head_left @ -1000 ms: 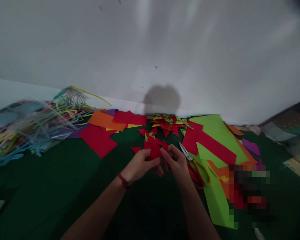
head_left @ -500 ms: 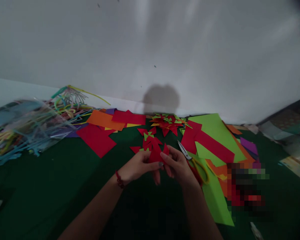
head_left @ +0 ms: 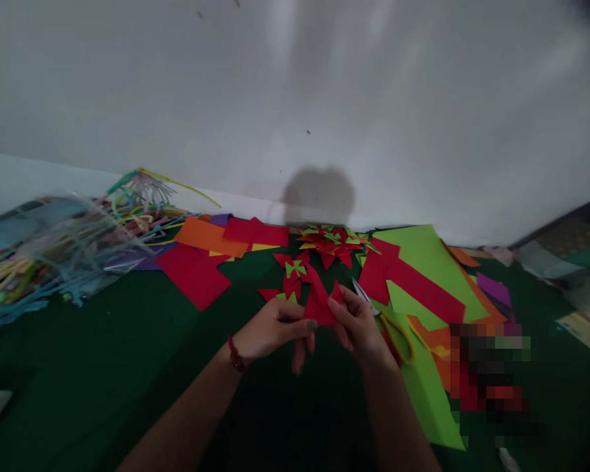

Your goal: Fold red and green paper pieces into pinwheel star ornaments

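Observation:
Between my two hands is a red piece of paper (head_left: 319, 307) with pointed, folded corners. My left hand (head_left: 278, 328) pinches its lower left edge between thumb and fingers. On its right side my right hand (head_left: 356, 322) grips the paper, thumb in front. Just beyond the paper lie red and green paper flowers (head_left: 295, 267), partly covered by it. Right beside my right hand rests a pair of scissors (head_left: 393, 331) with yellow handles, blades pointing away and to the left.
A heap of red, orange and green paper flowers (head_left: 332, 244) sits against the wall. Red paper sheets (head_left: 194, 278) lie at left, green sheets (head_left: 417, 252) at right. Bagged pipe cleaners (head_left: 73, 242) fill the far left. The table has a dark green cover (head_left: 142, 347).
The red paper has turned and opened slightly between my hands, shifting a little right. My left fingers have moved beneath it. The view has shifted slightly.

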